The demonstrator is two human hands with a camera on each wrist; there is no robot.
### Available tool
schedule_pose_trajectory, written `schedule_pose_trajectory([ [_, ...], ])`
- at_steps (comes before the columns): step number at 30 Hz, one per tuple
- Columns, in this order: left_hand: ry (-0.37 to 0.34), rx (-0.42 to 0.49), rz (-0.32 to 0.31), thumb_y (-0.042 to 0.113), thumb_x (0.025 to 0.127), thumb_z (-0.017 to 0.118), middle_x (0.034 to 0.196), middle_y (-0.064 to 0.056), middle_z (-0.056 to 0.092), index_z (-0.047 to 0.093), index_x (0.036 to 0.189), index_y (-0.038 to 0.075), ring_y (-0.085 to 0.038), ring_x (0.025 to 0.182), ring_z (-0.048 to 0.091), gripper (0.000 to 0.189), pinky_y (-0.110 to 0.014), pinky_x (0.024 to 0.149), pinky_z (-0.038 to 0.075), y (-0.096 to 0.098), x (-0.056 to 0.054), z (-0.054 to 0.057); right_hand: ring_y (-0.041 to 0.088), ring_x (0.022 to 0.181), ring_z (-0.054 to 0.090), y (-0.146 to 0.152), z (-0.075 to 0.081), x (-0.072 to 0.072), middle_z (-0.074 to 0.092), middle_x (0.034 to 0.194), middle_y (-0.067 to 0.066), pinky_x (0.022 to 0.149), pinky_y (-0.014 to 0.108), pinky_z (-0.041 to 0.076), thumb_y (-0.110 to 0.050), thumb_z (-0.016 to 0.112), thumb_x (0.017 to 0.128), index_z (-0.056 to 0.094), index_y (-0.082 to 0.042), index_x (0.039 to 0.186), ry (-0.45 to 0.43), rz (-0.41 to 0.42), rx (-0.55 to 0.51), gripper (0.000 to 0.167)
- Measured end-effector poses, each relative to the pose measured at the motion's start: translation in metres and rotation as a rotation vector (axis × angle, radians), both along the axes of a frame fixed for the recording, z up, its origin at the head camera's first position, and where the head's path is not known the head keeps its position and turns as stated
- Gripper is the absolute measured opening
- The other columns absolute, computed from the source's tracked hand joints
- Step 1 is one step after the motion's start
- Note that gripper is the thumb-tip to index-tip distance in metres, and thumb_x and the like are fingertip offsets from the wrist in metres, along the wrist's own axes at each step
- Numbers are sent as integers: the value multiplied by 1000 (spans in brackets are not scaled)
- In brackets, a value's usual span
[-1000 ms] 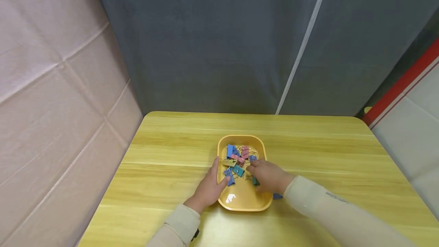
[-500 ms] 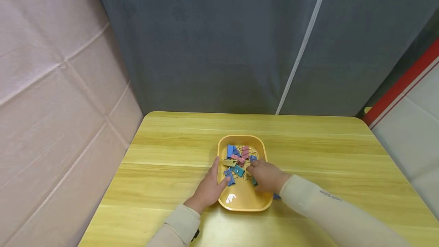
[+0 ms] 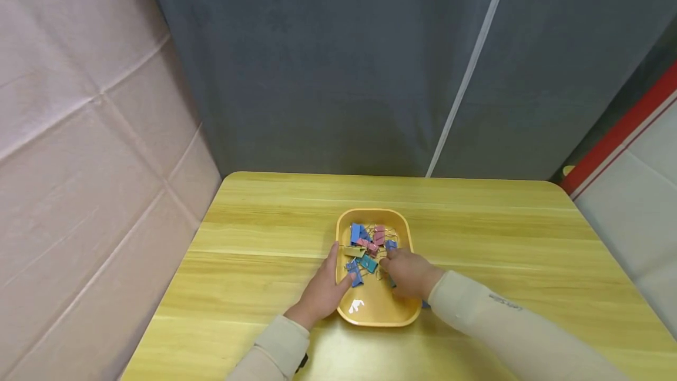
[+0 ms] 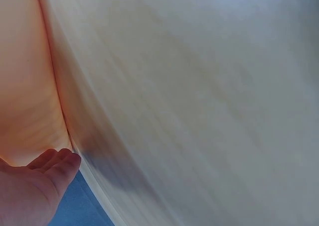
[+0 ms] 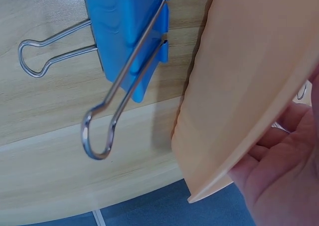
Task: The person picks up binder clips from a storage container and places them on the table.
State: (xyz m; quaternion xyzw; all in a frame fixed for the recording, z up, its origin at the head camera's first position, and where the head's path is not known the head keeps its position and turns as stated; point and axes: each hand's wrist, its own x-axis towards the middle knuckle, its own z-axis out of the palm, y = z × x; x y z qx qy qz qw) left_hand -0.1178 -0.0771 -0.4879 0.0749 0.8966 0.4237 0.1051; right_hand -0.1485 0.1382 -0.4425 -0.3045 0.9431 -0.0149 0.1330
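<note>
Looks early to me: one blue clip [image 5: 122, 32] is out on the bench [image 3: 264, 240] at the tray [image 3: 378, 312]'s 4 o'clock, mixed clips [image 3: 368, 263] left inside. Left hand [image 3: 321, 288] pinches the rim at 9; right hand [image 3: 414, 272] sits in at 3, can't tell what its fingers have.

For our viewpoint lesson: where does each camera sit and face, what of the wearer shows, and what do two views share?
Head: on the head, facing forward and down at the tray and clips; left hand, right hand and sleeves show.
Left wrist: on that wrist, facing the tray's outer wall and table; part of that hand shows.
Right wrist: on that wrist, facing a blue clip beside the tray; part of that hand shows.
Both wrist views share the tray's outside and the table.
</note>
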Motion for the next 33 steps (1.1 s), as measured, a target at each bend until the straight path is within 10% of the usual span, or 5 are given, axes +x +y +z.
schedule_pose_trajectory([
  [33,-18,21,2,40,98,54,156,-22,23,6,156,12,-44,136,33,81,-57,111,29,3,0,2,18,77,54,1,-1,11,56,83,3,71,34,55,-3,78,70,63,-9,90,27,51,-4,26],
])
